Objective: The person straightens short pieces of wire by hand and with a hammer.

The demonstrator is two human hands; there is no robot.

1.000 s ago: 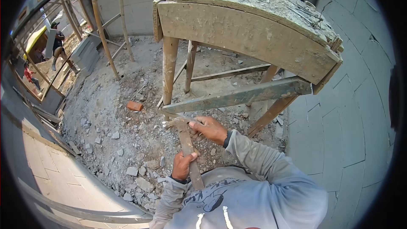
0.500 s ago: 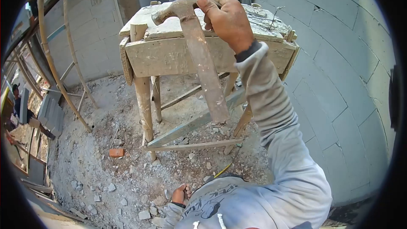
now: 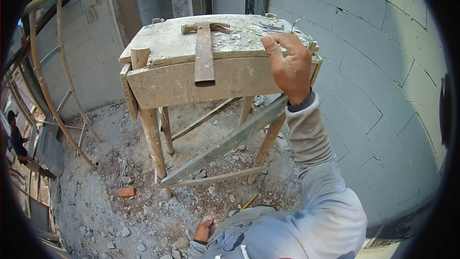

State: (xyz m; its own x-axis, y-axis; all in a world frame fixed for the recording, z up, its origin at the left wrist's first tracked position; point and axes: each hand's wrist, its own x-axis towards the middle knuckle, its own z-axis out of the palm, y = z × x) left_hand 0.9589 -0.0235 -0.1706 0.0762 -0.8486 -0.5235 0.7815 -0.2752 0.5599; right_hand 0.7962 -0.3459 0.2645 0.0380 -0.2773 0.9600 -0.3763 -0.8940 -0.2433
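Observation:
A claw hammer [image 3: 204, 55] lies on the dusty wooden worktable [image 3: 163, 38], its head on the top and its handle jutting out over the front edge. To its right, my right hand [image 3: 291, 67] is raised at the table's right front corner. Its thumb and fingers are loosely bent and apart, with nothing visible between them. Thin metal rods or wires [image 3: 270, 26] lie on the tabletop just beyond the fingers. Low beside my body, my left hand [image 3: 205, 228] has its fingers curled in. Whatever it holds, if anything, is hidden.
A grey block wall [image 3: 369, 81] rises close on the right. Wooden poles [image 3: 64, 62] stand at the left, with a person [image 3: 18, 136] beyond them. Rubble and an orange brick piece [image 3: 126, 192] lie on the ground. A diagonal brace [image 3: 225, 141] crosses the table legs.
My right hand has let go of the hammer, which now rests on the tabletop, and has moved right and down. The view has shifted slightly. My left hand stays low by my body.

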